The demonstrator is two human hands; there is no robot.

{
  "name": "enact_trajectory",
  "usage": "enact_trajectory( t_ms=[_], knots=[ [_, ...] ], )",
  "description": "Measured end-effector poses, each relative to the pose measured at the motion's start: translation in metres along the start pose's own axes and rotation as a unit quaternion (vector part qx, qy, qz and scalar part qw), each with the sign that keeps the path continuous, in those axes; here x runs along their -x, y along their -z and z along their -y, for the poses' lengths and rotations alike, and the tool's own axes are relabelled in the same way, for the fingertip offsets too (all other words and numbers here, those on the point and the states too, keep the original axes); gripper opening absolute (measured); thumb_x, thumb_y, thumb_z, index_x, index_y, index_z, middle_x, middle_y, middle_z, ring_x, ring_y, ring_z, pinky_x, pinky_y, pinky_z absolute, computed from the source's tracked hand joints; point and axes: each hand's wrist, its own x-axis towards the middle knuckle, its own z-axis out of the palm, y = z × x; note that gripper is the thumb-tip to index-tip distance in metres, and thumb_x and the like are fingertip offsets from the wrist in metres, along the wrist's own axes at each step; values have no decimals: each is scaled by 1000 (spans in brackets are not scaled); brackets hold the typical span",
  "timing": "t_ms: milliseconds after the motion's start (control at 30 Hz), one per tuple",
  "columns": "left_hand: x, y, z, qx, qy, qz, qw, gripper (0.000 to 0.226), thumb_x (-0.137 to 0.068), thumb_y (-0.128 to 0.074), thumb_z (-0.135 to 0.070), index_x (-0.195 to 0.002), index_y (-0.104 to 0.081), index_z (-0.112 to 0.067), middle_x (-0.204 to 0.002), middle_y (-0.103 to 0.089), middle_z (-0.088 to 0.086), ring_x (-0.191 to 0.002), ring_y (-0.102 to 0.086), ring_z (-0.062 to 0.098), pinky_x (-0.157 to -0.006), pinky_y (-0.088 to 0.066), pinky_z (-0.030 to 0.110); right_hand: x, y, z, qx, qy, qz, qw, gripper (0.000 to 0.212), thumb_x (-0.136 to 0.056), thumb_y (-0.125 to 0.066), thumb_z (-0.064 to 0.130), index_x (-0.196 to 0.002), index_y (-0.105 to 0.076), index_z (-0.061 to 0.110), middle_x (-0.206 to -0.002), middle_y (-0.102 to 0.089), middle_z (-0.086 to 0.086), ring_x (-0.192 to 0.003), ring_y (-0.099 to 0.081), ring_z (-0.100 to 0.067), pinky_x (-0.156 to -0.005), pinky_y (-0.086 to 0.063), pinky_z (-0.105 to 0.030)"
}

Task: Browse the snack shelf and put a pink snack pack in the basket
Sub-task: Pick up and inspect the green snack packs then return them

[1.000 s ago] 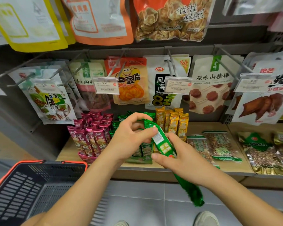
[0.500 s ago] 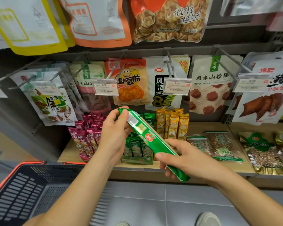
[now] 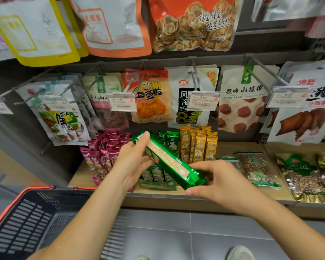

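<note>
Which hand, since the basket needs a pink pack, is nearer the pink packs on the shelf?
Left. The left hand grips the green pack beside the pink packs; the right hand grips its lower end, farther right.

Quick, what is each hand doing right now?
Left hand: closed, holding the upper end of the green snack pack.
Right hand: closed, holding its lower end.
</note>
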Motion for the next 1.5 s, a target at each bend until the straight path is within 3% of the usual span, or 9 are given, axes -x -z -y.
enact_trajectory(
  t_ms=[267, 433, 533, 733, 867, 1000, 1167, 1367, 1500],
  knots=[
    [6, -11, 7, -84, 31, 42, 995, 29, -85, -71, -26, -99, -67, -1, -85, -72, 15, -73, -71, 24, -63, -59, 37, 8, -13, 20, 221, 140, 7, 965, 60, -86, -54, 62, -131, -56, 23, -100, -59, 5, -91, -55, -14, -79, -44, -29],
    [6, -9, 2, -23, 45, 29, 998, 16, -89, -61, -14, -95, -65, 0, -82, -69, 18, -65, -68, 22, -57, -57, 33, 12, -15, 26, 226, 259, -94, 934, 45, -88, -59, 38, -114, -69, 2, -81, -70, -5, -65, -66, -21, -52, -52, -28],
    [7, -5, 0, -22, 67, 36, 997, 19, -89, -57, -15, -101, -63, -2, -111, -66, 30, -81, -66, 29, -64, -60, 36, 12, -21, 25, 235, 276, -109, 926, 35, -90, -57, 23, -114, -69, -1, -78, -71, -6, -62, -66, -24, -49, -52, -30],
    [6, -3, 1, -18, 59, 51, 997, 23, -89, -62, -22, -104, -63, -4, -112, -67, 26, -79, -68, 27, -61, -57, 34, 10, -20, 17, 152, 236, -87, 956, 33, -87, -62, 20, -115, -71, 6, -86, -74, -6, -72, -70, -23, -62, -59, -38],
    [5, -4, 3, -56, 22, 85, 995, 51, -70, -79, -33, -113, -64, -12, -103, -71, 12, -84, -70, 24, -67, -57, 37, 11, -21, 12, 72, 154, -76, 982, 24, -85, -72, 31, -107, -65, 35, -94, -72, 12, -85, -62, -7, -70, -49, -21],
    [6, -7, 4, -31, 10, 80, 996, 50, -63, -79, -22, -107, -64, -5, -87, -72, 12, -74, -71, 25, -62, -58, 37, 7, -24, 6, -23, 72, -40, 996, 44, -77, -78, 41, -102, -42, 45, -94, -63, 18, -82, -61, -5, -69, -54, -28],
    [7, -12, 10, 8, -18, 107, 994, 33, -73, -72, -16, -102, -63, -2, -74, -71, 6, -66, -69, 19, -58, -57, 34, 1, -21, 6, -165, -76, 122, 976, 98, -60, -74, 61, -143, -26, 41, -124, -58, 11, -101, -64, -1, -90, -53, -22],
    [11, -14, 13, 50, -18, 142, 988, 23, -93, -53, -5, -115, -58, -1, -92, -70, 13, -82, -68, 24, -71, -59, 40, 0, -24, 8, -374, -100, 196, 901, 59, -76, -76, 28, -129, -51, 24, -117, -66, -21, -84, -69, -22, -75, -57, -31],
    [10, -11, 13, 11, -25, 163, 986, 31, -83, -65, -20, -112, -64, -11, -101, -70, 9, -91, -68, 21, -73, -60, 38, -1, -25, 1, -289, -76, 168, 939, 49, -82, -76, 27, -125, -52, 24, -108, -69, -8, -89, -66, -19, -87, -56, -44]
  ],
)
